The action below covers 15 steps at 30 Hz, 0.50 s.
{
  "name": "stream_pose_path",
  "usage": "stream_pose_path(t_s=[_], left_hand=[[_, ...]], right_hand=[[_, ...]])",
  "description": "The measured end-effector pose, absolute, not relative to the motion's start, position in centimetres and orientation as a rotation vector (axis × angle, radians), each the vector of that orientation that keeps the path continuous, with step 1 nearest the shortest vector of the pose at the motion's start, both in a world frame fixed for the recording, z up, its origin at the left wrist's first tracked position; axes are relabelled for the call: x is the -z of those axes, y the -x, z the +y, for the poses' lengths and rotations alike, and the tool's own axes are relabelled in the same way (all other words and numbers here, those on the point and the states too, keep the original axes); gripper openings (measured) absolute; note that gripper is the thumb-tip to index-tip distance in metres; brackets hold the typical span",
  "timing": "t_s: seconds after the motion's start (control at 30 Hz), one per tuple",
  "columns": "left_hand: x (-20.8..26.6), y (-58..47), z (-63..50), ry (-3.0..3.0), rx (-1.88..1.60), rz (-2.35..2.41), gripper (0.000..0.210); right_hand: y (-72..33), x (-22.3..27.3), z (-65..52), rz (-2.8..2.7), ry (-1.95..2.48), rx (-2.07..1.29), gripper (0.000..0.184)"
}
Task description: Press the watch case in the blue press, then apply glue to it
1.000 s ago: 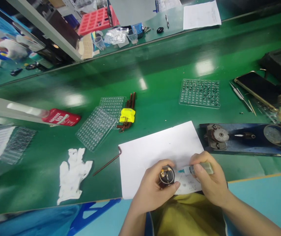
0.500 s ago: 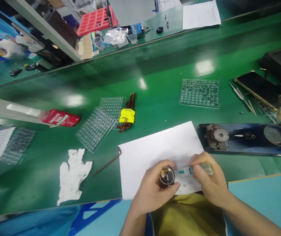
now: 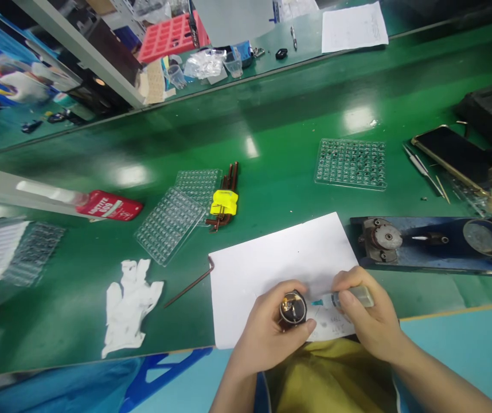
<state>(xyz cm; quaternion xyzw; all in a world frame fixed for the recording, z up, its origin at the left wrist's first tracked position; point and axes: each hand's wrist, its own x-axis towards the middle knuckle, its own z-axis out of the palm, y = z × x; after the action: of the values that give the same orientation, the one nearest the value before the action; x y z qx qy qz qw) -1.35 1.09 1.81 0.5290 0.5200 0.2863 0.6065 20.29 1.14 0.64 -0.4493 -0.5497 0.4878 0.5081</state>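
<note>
Over the white paper sheet (image 3: 272, 264) at the near edge of the green bench (image 3: 272, 143), the left hand (image 3: 267, 332) is closed around a small round metal part (image 3: 292, 308), rigid and probably slick, best held by its rim. The right hand (image 3: 369, 321) pinches a light plastic syringe (image 3: 340, 298) by its barrel, its fine teal tip, likely fragile, pointing at the part.

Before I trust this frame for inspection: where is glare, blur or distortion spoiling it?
Head view: lamp glare on the green table; the far-left edge is smeared and bent, straight rails leaning; the small round part in the left hand and the syringe in the right hand look fairly sharp.
</note>
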Motion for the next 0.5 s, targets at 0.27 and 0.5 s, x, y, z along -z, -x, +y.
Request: stream_pose_path(t_s=[0.27,0.5], left_hand=[[-1.50,1.31,0.98,-1.183,-0.676,1.186,0.040],[-1.96,1.36,1.31,-1.228,-0.648,1.200,0.040]], right_hand=[[-20.24,-0.33,1.10,-1.343,1.119,-1.125,0.017],[-20.29,-0.52,1.12,-1.360,1.109,-1.089,0.016]])
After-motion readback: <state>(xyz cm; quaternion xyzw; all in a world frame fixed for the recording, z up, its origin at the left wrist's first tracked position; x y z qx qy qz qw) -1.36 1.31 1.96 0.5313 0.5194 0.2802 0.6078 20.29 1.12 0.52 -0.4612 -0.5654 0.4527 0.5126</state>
